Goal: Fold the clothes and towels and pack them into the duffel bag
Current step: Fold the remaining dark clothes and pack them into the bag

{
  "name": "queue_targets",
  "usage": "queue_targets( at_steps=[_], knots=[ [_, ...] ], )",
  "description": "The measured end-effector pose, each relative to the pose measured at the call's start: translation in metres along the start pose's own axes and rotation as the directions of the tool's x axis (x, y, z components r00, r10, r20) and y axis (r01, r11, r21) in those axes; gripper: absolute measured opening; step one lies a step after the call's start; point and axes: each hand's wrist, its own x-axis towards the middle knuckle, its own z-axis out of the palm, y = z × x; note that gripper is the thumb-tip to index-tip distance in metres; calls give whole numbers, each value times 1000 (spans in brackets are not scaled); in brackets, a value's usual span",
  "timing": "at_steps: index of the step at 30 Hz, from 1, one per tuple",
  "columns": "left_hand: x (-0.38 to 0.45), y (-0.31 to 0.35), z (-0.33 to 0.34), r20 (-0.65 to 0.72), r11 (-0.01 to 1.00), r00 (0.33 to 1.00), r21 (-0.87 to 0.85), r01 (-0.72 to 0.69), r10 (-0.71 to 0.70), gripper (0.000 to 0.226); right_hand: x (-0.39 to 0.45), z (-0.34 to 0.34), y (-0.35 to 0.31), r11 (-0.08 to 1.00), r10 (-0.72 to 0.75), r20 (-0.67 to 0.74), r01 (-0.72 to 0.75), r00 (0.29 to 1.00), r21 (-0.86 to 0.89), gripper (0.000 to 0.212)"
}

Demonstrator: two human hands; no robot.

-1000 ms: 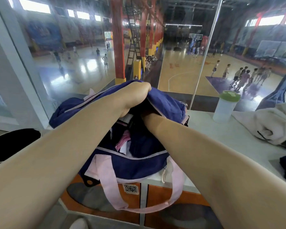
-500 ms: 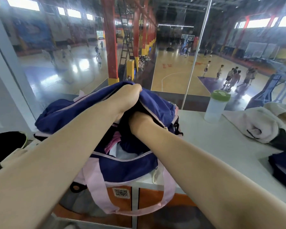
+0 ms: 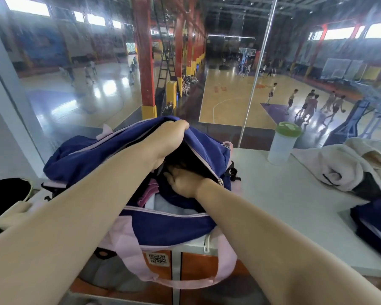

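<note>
A navy duffel bag (image 3: 163, 225) with pink straps sits on the white counter (image 3: 295, 205) in front of me. My left hand (image 3: 169, 139) grips the bag's top flap and holds it lifted. My right hand (image 3: 185, 183) reaches inside the opening and presses on dark navy clothing; its fingers are hidden in the bag. Pink cloth (image 3: 149, 192) and white cloth (image 3: 163, 205) lie in the bag. A cream towel (image 3: 343, 170) lies bunched at the right. A folded navy garment (image 3: 374, 221) lies at the right edge.
A white bottle with a green lid (image 3: 283, 144) stands behind the towel by the glass wall. A black and cream bag (image 3: 5, 201) lies at the left edge. The counter's front edge runs just below the duffel; a pink strap (image 3: 185, 280) hangs over it.
My right hand has drawn back a little from deep inside the bag, so its back shows now. My left hand still holds the flap up. The view has shifted slightly.
</note>
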Motion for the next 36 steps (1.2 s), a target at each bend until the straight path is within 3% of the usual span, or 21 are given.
queue_targets(
  at_steps=[6, 12, 17, 24, 26, 31, 36],
  knots=[
    [-3, 12, -3, 69, 1000, 998, 20, -1, 0, 26, -8, -26, -4, 974, 40, 113, -13, 993, -227, 56],
    [-9, 4, 3, 101, 996, 994, 82, 35, -43, 35, -39, -49, -23, 955, 52, 47, -36, 998, -296, 62],
    [-44, -9, 21, 48, 985, 995, 151, 78, -86, 36, -89, -51, -31, 945, 30, 0, -29, 1000, -326, 58],
    [-90, -28, 37, 68, 916, 993, 398, 59, -93, 73, -161, -51, -22, 955, -3, -144, -40, 990, -295, 54],
    [-102, -35, 45, 57, 903, 993, 424, 67, -101, 71, -181, -51, -13, 960, 9, -171, -57, 985, -276, 50],
    [-129, -46, 84, -94, 858, 991, 513, -30, 90, 53, -233, -56, 18, 973, 114, -255, -160, 960, -167, 51],
    [-148, -60, 146, -86, 840, 943, 485, -242, 322, 44, -288, -63, 57, 951, 248, -267, -287, 931, -118, 52]
  ],
)
